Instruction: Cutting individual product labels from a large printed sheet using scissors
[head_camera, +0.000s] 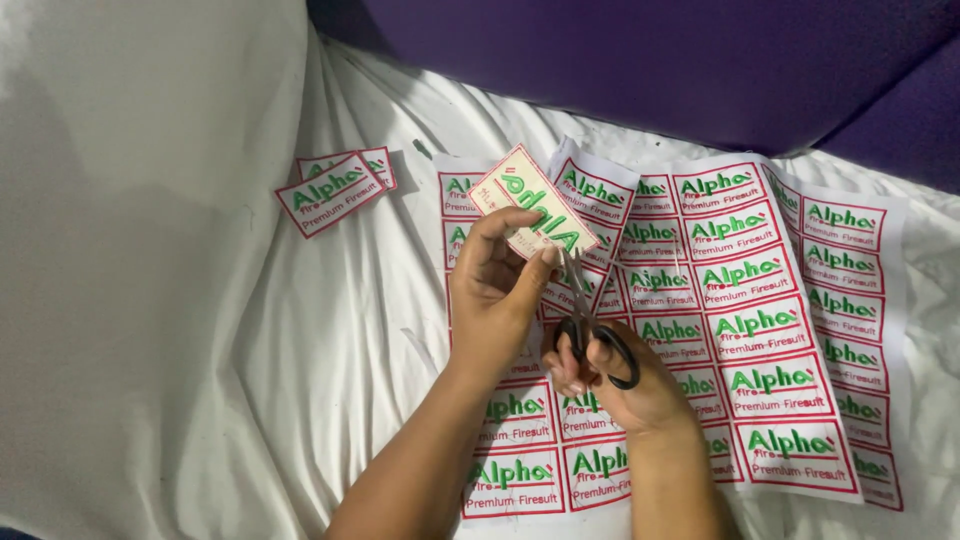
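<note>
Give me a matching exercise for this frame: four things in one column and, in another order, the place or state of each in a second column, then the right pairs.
Things
1. scissors
2. single label
3. small stack of cut labels
4. uncut label sheet

Places or states
A. lying apart on the white cloth, off to the left
B. pinched in the left hand, raised above the sheets
C. spread flat on the cloth, rows of labels not cut apart
D. gripped by black handles in the right hand, blades at the held label's edge

Pairs: 1-D, 2-B, 3-A, 4-C

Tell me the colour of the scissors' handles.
Black, on the scissors in the right hand; head view.
</note>
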